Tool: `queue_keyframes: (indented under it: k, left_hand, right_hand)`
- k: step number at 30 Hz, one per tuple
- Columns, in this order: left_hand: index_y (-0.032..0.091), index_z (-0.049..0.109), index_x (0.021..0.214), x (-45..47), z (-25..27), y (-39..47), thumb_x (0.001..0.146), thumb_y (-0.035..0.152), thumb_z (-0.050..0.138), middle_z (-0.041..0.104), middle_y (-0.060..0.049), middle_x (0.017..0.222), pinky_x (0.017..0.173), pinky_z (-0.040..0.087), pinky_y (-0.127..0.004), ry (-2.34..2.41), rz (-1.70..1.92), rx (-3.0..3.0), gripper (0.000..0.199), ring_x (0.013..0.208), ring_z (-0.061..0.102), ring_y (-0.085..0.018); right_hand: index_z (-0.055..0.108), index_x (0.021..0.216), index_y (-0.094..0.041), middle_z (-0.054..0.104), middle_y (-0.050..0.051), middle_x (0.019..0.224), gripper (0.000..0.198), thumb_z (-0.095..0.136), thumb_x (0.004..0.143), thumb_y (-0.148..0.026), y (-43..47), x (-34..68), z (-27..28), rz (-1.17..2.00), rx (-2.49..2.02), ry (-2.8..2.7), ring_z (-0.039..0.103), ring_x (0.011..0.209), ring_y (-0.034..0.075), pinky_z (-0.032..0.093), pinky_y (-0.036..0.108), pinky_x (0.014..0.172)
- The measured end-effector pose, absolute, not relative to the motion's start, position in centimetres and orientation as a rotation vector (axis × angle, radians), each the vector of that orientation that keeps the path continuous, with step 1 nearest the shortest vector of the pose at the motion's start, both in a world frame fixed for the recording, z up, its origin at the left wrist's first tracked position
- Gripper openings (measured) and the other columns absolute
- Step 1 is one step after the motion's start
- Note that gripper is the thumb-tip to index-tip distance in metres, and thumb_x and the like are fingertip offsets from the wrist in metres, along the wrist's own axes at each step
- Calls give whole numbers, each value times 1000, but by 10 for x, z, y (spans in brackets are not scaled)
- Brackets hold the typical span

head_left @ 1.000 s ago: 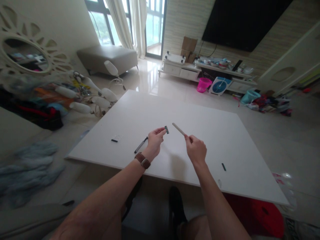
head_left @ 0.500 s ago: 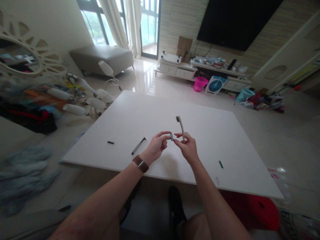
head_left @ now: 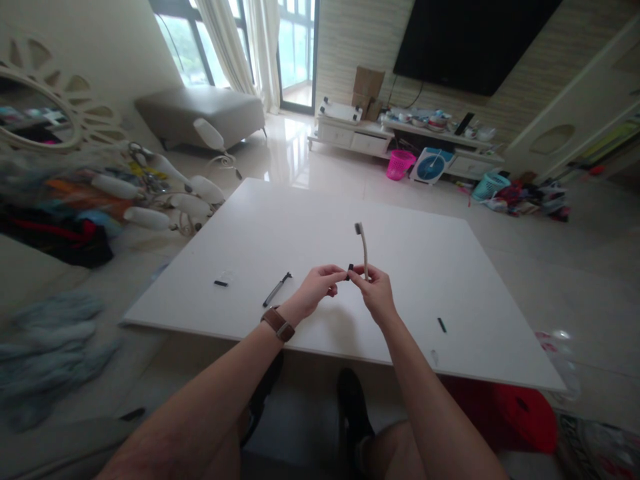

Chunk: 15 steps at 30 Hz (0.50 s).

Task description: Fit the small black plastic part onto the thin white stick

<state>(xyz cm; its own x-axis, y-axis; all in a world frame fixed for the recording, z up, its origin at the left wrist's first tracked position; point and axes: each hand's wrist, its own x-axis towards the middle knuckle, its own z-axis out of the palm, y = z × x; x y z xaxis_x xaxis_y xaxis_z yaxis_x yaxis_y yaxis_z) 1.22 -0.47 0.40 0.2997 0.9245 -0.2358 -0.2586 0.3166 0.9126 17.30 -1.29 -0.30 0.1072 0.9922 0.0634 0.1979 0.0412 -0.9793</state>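
Above the middle of the white table (head_left: 300,227), a small dark razor cartridge (head_left: 351,269) sits between the fingertips of both hands. My left hand (head_left: 317,288), closed in a pinch, holds its left side; a brown-strapped watch (head_left: 278,323) is on that wrist. My right hand (head_left: 376,293) pinches the cartridge from the right and also keeps a toothbrush (head_left: 365,247) upright, bristle head at the top. Left of my left hand lies a razor handle (head_left: 276,291). Farther left is a small black strip (head_left: 221,284), and to the right a dark green-black strip (head_left: 442,325).
Small clear plastic pieces lie near each strip, one (head_left: 435,357) close to the front edge. A lamp with several white shades (head_left: 190,205) stands against the table's left side. A red object (head_left: 525,417) sits below the right front edge.
The cartridge has been turned in my fingers: its green and light face showed before, its dark side shows now. The toothbrush has become more upright. Things on the table stay put.
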Motion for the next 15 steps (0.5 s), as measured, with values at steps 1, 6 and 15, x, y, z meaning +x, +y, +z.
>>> queue_keyframes:
  k: [1,6,15]
  left_hand:
    - [14,73,77,13,4,-5,71,34,77,65,-5,76,53,35,-24,917,954,919,21,54,47,-7]
    - [14,73,77,14,7,-5,71,33,77,67,-6,74,55,38,-25,900,1009,1018,20,55,48,-9]
    - [14,74,72,14,6,-2,77,30,68,70,-8,71,55,41,-26,1020,1044,1147,18,54,53,-11]
  right_hand:
    - [71,83,-16,70,5,78,34,75,74,-48,-12,173,-4,1001,-1350,-1289,59,67,15,42,26,58]
    - [74,88,-16,73,7,82,32,74,76,-46,-12,174,-5,1069,-1307,-1291,66,81,20,49,30,72]
    - [78,84,-17,75,6,82,28,73,77,-44,-15,173,0,1136,-1309,-1313,68,84,22,50,33,81]
